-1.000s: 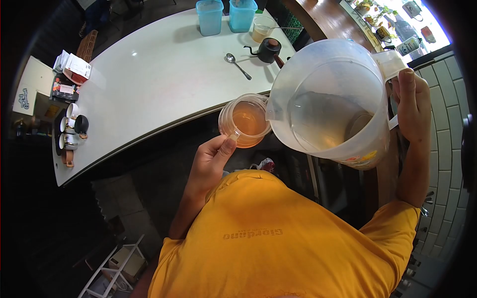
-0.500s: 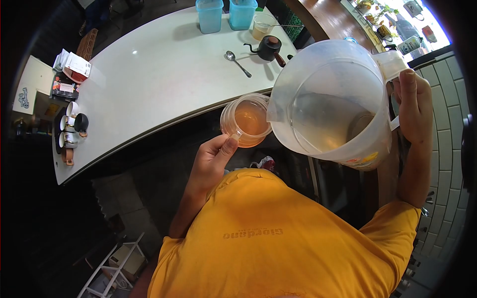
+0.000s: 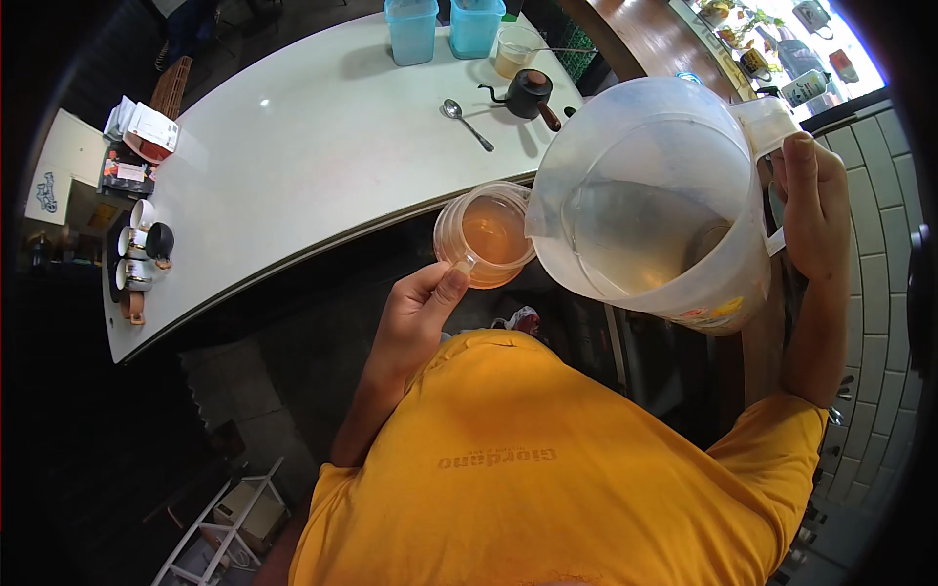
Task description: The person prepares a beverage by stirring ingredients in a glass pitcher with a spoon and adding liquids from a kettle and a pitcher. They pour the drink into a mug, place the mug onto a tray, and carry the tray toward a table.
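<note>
My left hand (image 3: 422, 305) is closed on the handle of a small clear measuring jug (image 3: 447, 239), which holds amber liquid (image 3: 491, 234). Close to its right side, a large translucent plastic pitcher (image 3: 650, 195) is tilted, its spout at the small jug's rim. My right hand (image 3: 809, 200) grips the pitcher's handle. Some pale liquid shows low inside the pitcher. Whether a stream runs between the two, I cannot tell.
On the white counter (image 3: 293, 146) are a spoon (image 3: 467, 124), a black gooseneck kettle (image 3: 530, 95), a cup of pale liquid (image 3: 516, 54) and two blue containers (image 3: 411, 34). Several cups (image 3: 137, 244) stand at the far left. A tiled wall (image 3: 874, 244) is at right.
Both hands and both vessels stay almost where they were. The pitcher and the small jug show only very slight shifts.
</note>
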A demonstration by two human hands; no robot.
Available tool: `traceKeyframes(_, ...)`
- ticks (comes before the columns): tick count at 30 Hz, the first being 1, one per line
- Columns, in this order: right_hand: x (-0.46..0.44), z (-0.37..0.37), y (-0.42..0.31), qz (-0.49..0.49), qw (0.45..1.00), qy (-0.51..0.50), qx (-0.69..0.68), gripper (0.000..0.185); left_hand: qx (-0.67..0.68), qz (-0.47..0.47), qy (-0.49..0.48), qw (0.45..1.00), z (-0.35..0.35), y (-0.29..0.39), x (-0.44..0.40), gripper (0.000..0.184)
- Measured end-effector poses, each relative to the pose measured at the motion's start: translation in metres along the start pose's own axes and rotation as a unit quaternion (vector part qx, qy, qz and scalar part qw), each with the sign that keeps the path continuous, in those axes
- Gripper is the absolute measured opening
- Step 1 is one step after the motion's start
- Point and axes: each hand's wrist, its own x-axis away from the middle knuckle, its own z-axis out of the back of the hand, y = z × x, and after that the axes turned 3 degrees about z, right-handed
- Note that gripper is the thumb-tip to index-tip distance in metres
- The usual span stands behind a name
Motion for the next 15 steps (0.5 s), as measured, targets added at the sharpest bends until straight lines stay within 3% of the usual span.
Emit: traceKeyframes(15,0.0007,0.0006,-0.0009,-0.001,1.000,-0.006,0.006,0.052,0.009,0.002,-0.007,1.000,-0.0006,-0.0021,-0.0015,0.035)
